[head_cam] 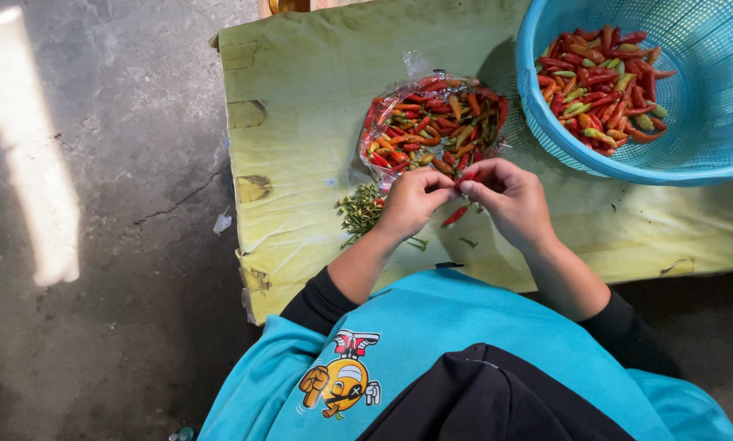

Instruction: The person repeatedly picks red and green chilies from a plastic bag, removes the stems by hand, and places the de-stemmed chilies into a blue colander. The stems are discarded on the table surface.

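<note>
At the near middle of the bench (301, 73), the left hand (411, 202) and right hand (509, 200) meet fingertip to fingertip. Both are pinched on one small red chili (467, 174), of which only a sliver shows between the fingers. The grip suggests the stem is being pulled off; that is the step judged to be in hand. Completing it calls for a firm pinch on the pod with one hand and a short twist or pull on the stem with the other.

A second red chili (455, 216) lies on the bench just below the hands. To the left of the left hand sits a small heap of green stems (360, 211). A few loose stems lie near the wrists.

Just beyond the hands, a clear plastic bag (432, 122) lies open and flat, holding red, orange and green chilies. It is rounded in outline; no label can be made out on it.

At the far right, a blue mesh basket (709, 90) stands on the bench, with more chilies piled at its left side. The bench is covered in yellow-green sheeting.
</note>
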